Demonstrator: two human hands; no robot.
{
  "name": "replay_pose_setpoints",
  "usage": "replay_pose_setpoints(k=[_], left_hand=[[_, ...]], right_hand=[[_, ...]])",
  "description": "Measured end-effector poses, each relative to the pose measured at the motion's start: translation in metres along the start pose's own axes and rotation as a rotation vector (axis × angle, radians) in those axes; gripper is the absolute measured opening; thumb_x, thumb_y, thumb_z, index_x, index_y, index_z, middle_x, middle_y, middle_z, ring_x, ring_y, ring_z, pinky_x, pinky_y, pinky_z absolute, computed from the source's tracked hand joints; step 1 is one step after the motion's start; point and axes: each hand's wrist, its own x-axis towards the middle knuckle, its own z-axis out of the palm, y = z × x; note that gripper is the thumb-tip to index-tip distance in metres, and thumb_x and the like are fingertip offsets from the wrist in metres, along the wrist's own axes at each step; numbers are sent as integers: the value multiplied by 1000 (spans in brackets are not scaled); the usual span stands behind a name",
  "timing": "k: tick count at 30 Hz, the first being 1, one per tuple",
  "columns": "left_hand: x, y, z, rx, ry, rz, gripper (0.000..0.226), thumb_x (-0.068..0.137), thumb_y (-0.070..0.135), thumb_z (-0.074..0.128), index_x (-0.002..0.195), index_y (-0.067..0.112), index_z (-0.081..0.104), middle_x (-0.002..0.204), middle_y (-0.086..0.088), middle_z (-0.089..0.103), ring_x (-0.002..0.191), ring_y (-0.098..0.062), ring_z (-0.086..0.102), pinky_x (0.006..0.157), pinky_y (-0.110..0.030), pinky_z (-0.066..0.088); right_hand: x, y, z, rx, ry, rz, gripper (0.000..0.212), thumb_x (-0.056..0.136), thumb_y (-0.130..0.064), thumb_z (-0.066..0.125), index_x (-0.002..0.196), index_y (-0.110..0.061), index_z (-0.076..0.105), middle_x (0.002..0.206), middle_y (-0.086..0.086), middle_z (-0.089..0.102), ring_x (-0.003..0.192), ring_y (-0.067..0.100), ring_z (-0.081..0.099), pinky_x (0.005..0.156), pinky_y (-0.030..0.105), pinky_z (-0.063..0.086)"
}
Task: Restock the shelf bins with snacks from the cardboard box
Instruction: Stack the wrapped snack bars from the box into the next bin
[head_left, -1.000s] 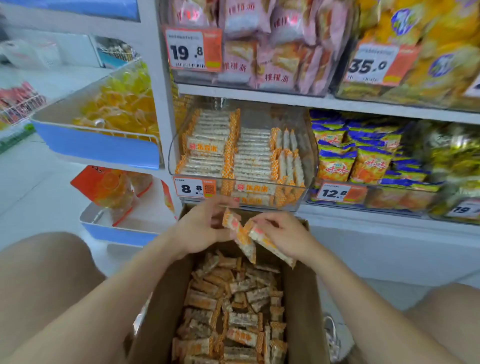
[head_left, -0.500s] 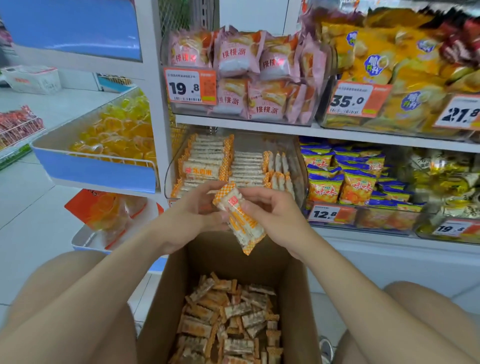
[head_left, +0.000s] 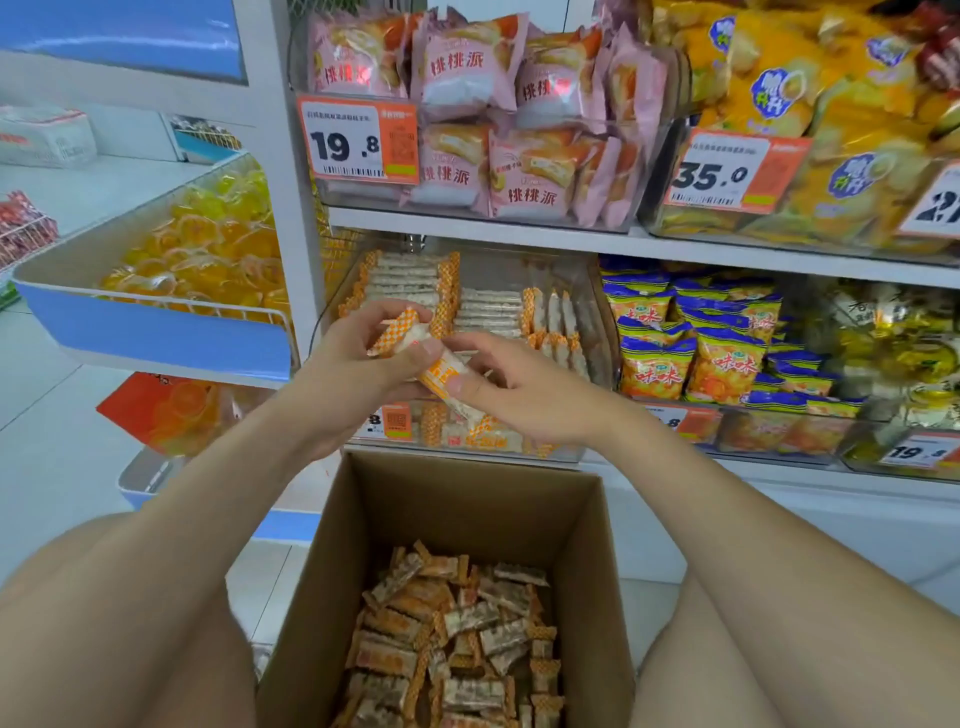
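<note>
Head view: a person sits low in front of a store shelf, with both hands raised.
Left hand (head_left: 353, 374): its fingers are curled round the top end of a small bunch of snack bars (head_left: 441, 374).
Right hand (head_left: 524, 400): its thumb and fingers pinch the lower end of the same bunch.
Bunch: orange-and-white packs, tilted, held in the air just in front of the clear bin (head_left: 597, 332) and above the box.
Bin: it sits on the middle shelf, with neat rows of the same bars on its left side.
Cardboard box (head_left: 467, 499): open, between the person's legs, with many loose bars (head_left: 457, 639) at the bottom.
Nearby: pink packs (head_left: 467, 104) sit above, behind a 19.8 price tag (head_left: 358, 140); blue-and-yellow bags (head_left: 691, 353) are in the next bin to the right.
</note>
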Motion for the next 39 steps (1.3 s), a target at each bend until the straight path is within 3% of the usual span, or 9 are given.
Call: replay_pose_setpoints(k=[4,7,10,13,19,24,29,35,39], left_hand=[[14,-4,-27,688,228,96,53,91,55,73,134,27,58,120,1,62,110,-20,62,92,-40,54],[22,-8,-46,956,370,5,55,94,43,74,135,16,51,132,-13,47,127,-35,45,107,-48,41],[26,-10,-49,943,386,-61,47,94,18,72,133,11,46,135,-16,40,123,-42,46,100,-48,41],[30,-14,-49,1036,362,-36,46,92,9,70,129,11,44,124,-12,36,107,-45,50,82,-43,38],[39,-20,-54,1129,290,-31,61,87,5,67,141,21,43,124,-11,29,101,-44,47,90,-49,47],[42,-27,-54,1205,261,-7,57,91,7,61,144,25,48,130,-10,28,114,-43,42,103,-48,39],[37,-26,-51,1374,294,-7,51,93,12,58,142,27,52,133,-10,31,118,-42,36,95,-51,43],[31,-24,-48,1446,302,12,53,93,10,60,144,23,50,138,-11,31,120,-42,36,93,-50,44],[29,-24,-44,1449,288,11,54,93,9,61,144,23,49,141,-11,31,122,-42,37,95,-52,45]], right_hand=[[26,7,-3,-211,102,1,54,109,-39,52,157,-19,39,147,3,57,129,22,56,96,33,44],[44,16,-4,-515,177,48,55,110,-38,47,160,-23,31,158,7,46,143,32,43,112,46,39],[63,15,8,-612,122,-2,55,110,-36,48,160,-25,27,162,8,40,148,33,34,119,53,31],[81,7,28,-675,162,-105,52,109,-35,52,154,-19,31,153,10,49,141,31,40,112,51,37],[108,3,48,-657,297,-186,41,104,-26,61,143,-16,49,128,8,45,115,32,47,86,45,52],[111,3,50,-591,369,-64,48,102,-44,62,148,-33,56,126,5,40,119,30,34,104,45,41],[96,0,38,-456,387,-8,75,88,-56,77,150,-22,53,132,4,47,126,26,49,106,42,47],[82,8,33,-375,483,-41,23,96,-35,75,116,-25,75,107,-3,71,99,14,65,97,37,55],[85,2,43,-258,526,-25,17,100,-22,72,114,-20,80,110,-3,77,98,10,68,96,26,53]])
